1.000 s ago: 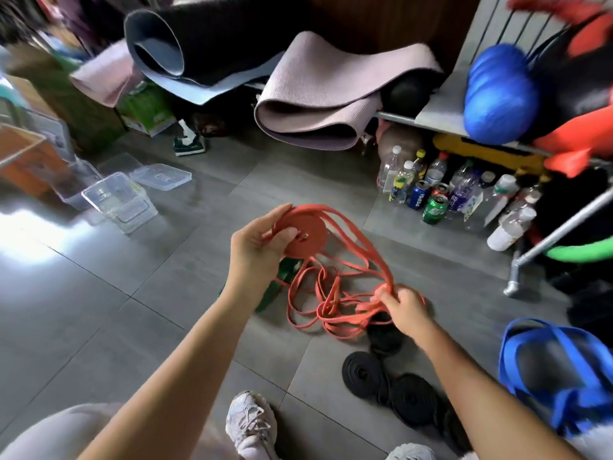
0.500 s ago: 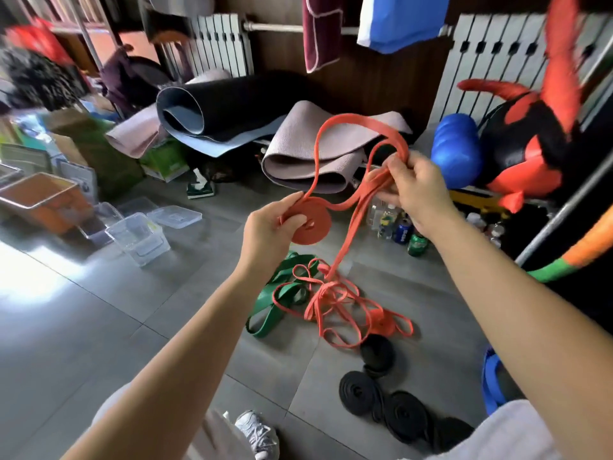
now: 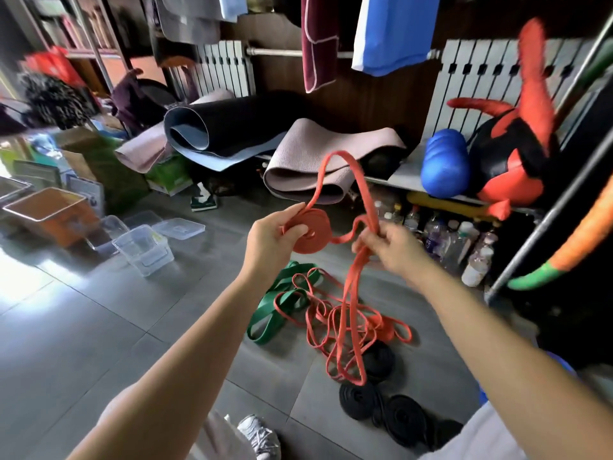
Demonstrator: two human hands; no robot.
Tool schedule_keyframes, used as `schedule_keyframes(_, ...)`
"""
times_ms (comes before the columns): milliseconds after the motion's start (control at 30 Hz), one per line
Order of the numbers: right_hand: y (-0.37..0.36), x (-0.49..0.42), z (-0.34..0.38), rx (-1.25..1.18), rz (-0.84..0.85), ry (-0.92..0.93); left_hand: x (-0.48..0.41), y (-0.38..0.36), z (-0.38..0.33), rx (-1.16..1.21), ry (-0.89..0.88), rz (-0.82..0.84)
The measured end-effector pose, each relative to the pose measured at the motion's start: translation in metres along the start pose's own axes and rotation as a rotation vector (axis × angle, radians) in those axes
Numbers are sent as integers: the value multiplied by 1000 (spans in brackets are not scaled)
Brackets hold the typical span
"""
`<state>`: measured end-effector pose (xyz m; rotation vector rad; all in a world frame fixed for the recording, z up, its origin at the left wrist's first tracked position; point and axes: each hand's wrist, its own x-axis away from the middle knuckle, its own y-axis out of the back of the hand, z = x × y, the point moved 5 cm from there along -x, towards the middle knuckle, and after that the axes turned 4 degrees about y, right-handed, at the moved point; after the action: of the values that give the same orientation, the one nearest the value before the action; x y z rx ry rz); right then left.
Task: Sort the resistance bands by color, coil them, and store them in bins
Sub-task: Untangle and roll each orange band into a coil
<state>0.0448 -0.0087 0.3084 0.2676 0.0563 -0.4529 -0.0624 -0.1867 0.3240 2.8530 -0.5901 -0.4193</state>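
Bare left forearm (image 3: pixel 185 343) and right forearm (image 3: pixel 481 327), pale trousers (image 3: pixel 217 441), and a grey-white laced sneaker (image 3: pixel 260 434).

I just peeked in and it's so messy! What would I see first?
The orange band, mid-air in the centre: the left hand pinches its coiled end, the right hand grips its loose part. On the floor below lie an orange tangle, a green band and black coils.

Left hand (image 3: pixel 272 242) pinches a half-coiled orange band (image 3: pixel 310 235); right hand (image 3: pixel 393 249) grips its loose loop above the tiled floor (image 3: pixel 99 327).
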Motion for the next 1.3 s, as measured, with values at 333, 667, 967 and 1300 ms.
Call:
schedule_keyframes(333,-39,62,-77,715,409,-116,26,-22,6,-381,-130,219)
schedule_keyframes(667,-27,68,-61,504,163,-48,72,-57,20,-783,-377,540)
schedule_keyframes(967,-20,85,-56,90,70,-27,78,-49,15,-533,-319,485)
schedule_keyframes(1300,-4,104,-53,8,-17,31,94,-57,24,-107,-13,344)
